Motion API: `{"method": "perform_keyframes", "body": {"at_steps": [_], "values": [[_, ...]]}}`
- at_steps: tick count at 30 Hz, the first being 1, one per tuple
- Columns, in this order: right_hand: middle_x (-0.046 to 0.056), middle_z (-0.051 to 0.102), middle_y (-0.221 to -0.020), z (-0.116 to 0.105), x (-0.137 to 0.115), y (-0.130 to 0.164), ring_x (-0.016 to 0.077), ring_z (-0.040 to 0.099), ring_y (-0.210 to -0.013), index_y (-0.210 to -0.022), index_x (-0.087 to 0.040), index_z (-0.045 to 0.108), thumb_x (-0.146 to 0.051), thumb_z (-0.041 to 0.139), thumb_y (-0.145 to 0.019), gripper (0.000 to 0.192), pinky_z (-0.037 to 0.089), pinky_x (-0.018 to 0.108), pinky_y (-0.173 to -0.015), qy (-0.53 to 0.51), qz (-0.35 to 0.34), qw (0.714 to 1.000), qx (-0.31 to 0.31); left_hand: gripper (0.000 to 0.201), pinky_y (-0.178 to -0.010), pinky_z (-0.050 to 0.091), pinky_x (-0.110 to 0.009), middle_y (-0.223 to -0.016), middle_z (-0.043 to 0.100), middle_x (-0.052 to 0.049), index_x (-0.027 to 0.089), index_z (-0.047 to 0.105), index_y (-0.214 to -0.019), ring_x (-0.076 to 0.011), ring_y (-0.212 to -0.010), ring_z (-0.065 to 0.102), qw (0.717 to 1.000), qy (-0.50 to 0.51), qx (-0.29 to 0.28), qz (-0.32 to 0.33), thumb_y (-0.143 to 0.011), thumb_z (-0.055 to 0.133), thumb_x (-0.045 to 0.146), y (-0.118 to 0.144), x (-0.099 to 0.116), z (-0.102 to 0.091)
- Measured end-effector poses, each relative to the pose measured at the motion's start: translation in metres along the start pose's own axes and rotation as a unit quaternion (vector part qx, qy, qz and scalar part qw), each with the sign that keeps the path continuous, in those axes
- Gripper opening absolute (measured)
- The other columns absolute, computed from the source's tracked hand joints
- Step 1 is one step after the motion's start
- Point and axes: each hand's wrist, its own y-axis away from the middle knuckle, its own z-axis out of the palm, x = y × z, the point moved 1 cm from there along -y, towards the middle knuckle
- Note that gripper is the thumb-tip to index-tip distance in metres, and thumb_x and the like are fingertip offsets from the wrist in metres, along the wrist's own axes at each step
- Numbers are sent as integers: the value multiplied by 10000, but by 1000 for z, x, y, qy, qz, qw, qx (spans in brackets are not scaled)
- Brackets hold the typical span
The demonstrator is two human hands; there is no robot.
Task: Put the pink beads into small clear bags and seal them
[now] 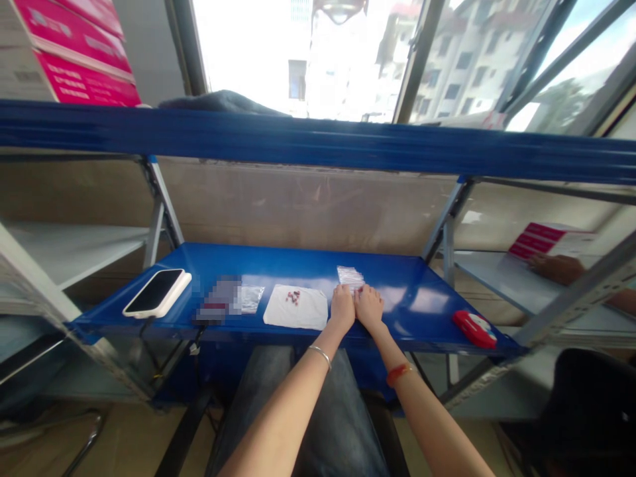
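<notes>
Both hands, left (pixel 342 307) and right (pixel 368 306), press knuckle to knuckle over a stack of clear bags (pixel 350 276) on the blue shelf (pixel 412 298), fingers curled (grip hidden), probably pinching one; small red beads (pixel 293 296) wait on white paper (pixel 297 308) alongside, within reach.

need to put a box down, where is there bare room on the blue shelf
Widest bare patch: blue shelf between the right hand and red case. The back strip is also bare. Crowded from phone through small bags and white sheet to the left hand.
</notes>
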Motion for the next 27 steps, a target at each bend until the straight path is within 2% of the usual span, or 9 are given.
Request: {"method": "perform_keyframes", "body": {"at_steps": [4, 8, 10, 12, 14, 16, 19, 21, 27], "values": [[163, 611, -1008, 8, 5, -9, 296, 533, -971, -966, -122, 568, -274, 397, -873, 247, 355, 366, -791, -53, -1, 999, 6, 273, -891, 420, -371, -1056, 577, -182, 75, 541, -1049, -236, -1018, 538, 1000, 0, 14, 11, -880, 330, 109, -7, -3, 3], [157, 625, -970, 13, 18, -13, 280, 528, -952, -929, -129, 581, -382, 380, -862, 330, 351, 378, -836, -184, -7, 978, 99, 324, -963, 382, -377, -1248, 499, -176, 113, 459, -1199, -237, -1180, 447, 996, 18, 77, 51, -890, 403, 196, -2, -3, -7], [163, 630, -943, 13, 23, -14, 275, 525, -942, -910, -120, 586, -435, 357, -856, 393, 349, 385, -854, -236, 0, 959, 155, 330, -971, 374, -383, -1256, 499, -166, 125, 468, -1197, -243, -1197, 433, 981, 39, 176, 70, -896, 422, 250, 8, -7, -25], [166, 635, -914, 11, 27, -13, 273, 527, -922, -885, -118, 594, -459, 351, -848, 421, 353, 389, -853, -267, 15, 944, 193, 294, -947, 380, -374, -1171, 556, -141, 140, 516, -1141, -232, -1135, 477, 956, 41, 289, 36, -911, 398, 281, 24, -17, -54], [161, 638, -899, 9, 27, -11, 270, 529, -904, -868, -122, 599, -459, 364, -838, 412, 361, 389, -845, -285, 19, 933, 220, 276, -871, 401, -373, -1050, 601, -120, 154, 563, -1071, -239, -1019, 524, 924, 5, 378, -56, -905, 411, 313, 43, -34, -88], [157, 639, -893, 6, 26, -8, 268, 531, -896, -855, -124, 602, -449, 372, -833, 398, 365, 391, -844, -292, 12, 925, 241, 273, -822, 392, -394, -1015, 600, -115, 176, 590, -1043, -269, -979, 520, 889, -62, 424, -160, -882, 449, 346, 62, -56, -121], [163, 637, -877, 3, 24, -5, 270, 530, -878, -839, -120, 605, -444, 365, -831, 403, 375, 396, -831, -293, 13, 921, 256, 281, -761, 381, -395, -1030, 582, -119, 202, 596, -1038, -307, -992, 492, 847, -156, 424, -279, -836, 505, 374, 86, -90, -157], [166, 631, -859, 3, 23, -5, 272, 527, -865, -830, -118, 604, -450, 363, -830, 410, 380, 398, -818, -290, 19, 922, 257, 290, -757, 371, -392, -1028, 571, -120, 206, 601, -1033, -313, -994, 479, 837, -198, 397, -320, -810, 531, 376, 96, -107, -167], [157, 623, -850, 1, 23, -2, 265, 518, -861, -812, -126, 604, -455, 367, -828, 406, 382, 393, -811, -284, 18, 926, 248, 364, -779, 351, -384, -1010, 561, -126, 167, 596, -1078, -303, -996, 464, 854, -276, 298, -324, -799, 525, 390, 104, -122, -165]]}}
